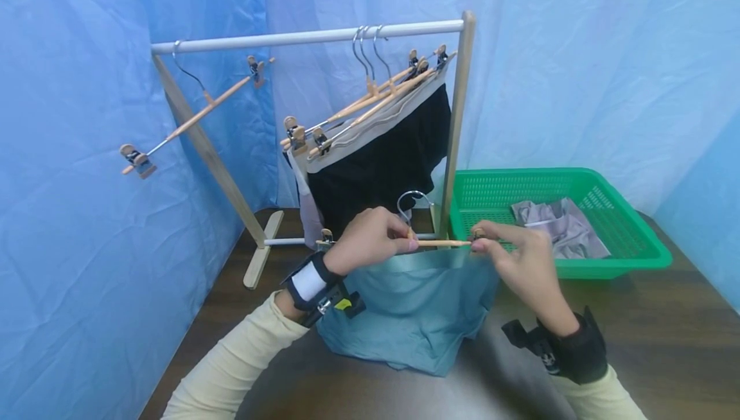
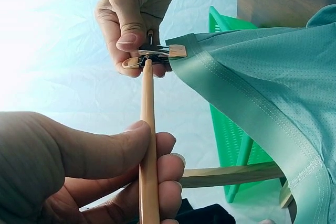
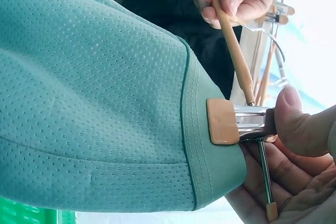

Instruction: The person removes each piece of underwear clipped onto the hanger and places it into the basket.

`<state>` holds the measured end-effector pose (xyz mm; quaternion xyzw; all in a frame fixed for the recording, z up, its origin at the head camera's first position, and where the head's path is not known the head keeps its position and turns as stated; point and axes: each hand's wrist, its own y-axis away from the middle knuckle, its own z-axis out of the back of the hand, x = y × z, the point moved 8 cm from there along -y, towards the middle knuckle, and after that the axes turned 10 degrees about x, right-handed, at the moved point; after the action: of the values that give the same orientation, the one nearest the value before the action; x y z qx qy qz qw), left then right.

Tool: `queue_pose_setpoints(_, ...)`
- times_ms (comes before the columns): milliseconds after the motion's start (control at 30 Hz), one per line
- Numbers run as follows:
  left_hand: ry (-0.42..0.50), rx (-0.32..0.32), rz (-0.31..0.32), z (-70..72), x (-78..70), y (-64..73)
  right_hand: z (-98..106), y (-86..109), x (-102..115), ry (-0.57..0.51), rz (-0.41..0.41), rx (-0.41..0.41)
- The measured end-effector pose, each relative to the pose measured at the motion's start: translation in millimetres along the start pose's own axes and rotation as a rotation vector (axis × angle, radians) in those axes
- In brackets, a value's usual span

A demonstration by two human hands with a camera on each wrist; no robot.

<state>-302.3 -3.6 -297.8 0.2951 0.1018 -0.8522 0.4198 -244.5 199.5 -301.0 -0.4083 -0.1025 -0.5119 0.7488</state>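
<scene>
A wooden clip hanger [image 1: 442, 243] with a metal hook is held level above the table. My left hand [image 1: 370, 237] grips its bar near the hook, thumb on one side and fingers on the other in the left wrist view. At the bar's right end, my right hand [image 1: 523, 262] pinches the hanger's clip [image 3: 236, 121] between thumb and fingers. The clip's pad lies on the waistband of the teal mesh underpants [image 1: 413, 311], which hang below the bar. The left-end clip [image 1: 325, 238] shows just behind my left wrist; its grip on the cloth is hidden.
Behind stands a rack with a white rail [image 1: 312, 36] and wooden legs. Hangers with black underpants [image 1: 381, 163] hang at its right, and a bare hanger [image 1: 211, 106] at its left. A green basket [image 1: 636, 259] on the right holds grey cloth [image 1: 569, 230].
</scene>
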Motion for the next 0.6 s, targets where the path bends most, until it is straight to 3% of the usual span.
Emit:
queue_pose_setpoints(367,-0.004,-0.008,-0.003,2.6,-3.6,-3.8,6.3,0.1,0.4,-0.012,0.036,-0.064)
queue_pose_setpoints(600,0.002,-0.002,-0.008,1.8,-5.6,-6.4,7.6,-2.2,-3.9,-0.025,0.044,-0.008)
